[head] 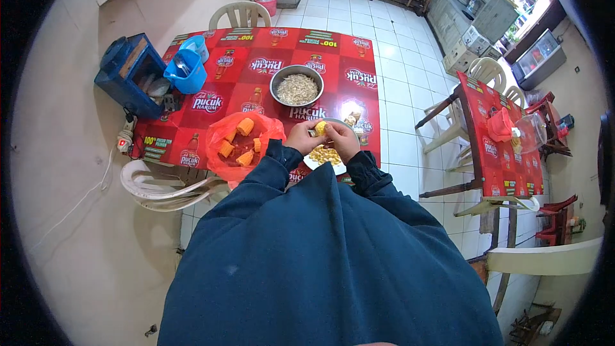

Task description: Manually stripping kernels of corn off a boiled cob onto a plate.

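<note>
My left hand (302, 135) and my right hand (343, 139) hold a short piece of yellow corn cob (320, 128) together, with fingertips around it. Just beneath them is a white plate (339, 170) bearing loose corn kernels (324, 154); my hands hide part of it. By the plate's far right edge lie several small pale pieces (352, 119), perhaps stripped cobs, blurred by glare. To the left, an open red plastic bag (217, 166) contains several corn cob pieces (245, 126). Beyond my hands stands a metal bowl (307, 70) filled with pale shreds resembling bean sprouts (296, 90).
The red printed table (230, 84) also carries light-blue plastic containers (186, 77), one with cutlery, and a dark-blue box (129, 77). Plastic chairs (163, 187) stand at its left front and far side (240, 12). A second red table (490, 154) stands right, across white floor tiles (401, 120).
</note>
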`<action>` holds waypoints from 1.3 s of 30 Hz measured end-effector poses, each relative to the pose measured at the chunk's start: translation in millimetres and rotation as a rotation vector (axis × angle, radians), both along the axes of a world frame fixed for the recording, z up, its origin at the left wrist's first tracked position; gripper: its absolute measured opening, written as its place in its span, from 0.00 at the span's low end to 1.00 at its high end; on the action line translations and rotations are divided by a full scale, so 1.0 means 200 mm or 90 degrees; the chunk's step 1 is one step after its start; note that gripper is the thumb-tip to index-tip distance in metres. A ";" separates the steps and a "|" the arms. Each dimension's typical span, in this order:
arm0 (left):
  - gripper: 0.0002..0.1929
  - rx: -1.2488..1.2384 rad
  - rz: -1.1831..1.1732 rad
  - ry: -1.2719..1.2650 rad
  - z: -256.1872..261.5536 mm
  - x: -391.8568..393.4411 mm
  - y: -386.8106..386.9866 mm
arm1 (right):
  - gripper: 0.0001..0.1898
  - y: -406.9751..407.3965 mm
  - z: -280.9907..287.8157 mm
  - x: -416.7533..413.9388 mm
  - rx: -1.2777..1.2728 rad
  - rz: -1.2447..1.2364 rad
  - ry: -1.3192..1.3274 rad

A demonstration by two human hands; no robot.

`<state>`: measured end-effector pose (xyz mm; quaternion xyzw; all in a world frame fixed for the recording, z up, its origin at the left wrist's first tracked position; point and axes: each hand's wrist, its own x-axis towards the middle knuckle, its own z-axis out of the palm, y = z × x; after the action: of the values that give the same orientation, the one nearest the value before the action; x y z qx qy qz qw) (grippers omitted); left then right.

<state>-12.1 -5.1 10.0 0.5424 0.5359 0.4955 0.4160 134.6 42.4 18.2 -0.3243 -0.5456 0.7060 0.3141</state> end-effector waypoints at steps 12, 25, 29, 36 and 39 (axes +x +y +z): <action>0.25 -0.003 -0.021 -0.010 0.03 0.00 -0.02 | 0.17 -0.01 -0.03 0.00 -0.028 -0.050 0.004; 0.26 0.091 0.068 0.171 0.01 0.02 -0.01 | 0.17 0.05 -0.13 -0.05 -0.016 -0.051 0.047; 0.26 0.078 0.062 0.173 0.00 0.01 -0.01 | 0.17 0.05 -0.14 -0.06 0.000 -0.057 0.028; 0.27 0.070 0.062 0.164 -0.02 0.01 0.01 | 0.19 0.07 -0.19 -0.10 0.220 -0.182 -0.181; 0.25 0.048 0.053 0.147 -0.02 0.01 0.00 | 0.19 0.06 -0.19 -0.10 0.278 -0.206 -0.235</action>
<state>-9.2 -5.8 6.9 0.5884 0.5835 0.4663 0.3097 114.0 54.4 -19.8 -0.4545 -0.6731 0.4428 0.3799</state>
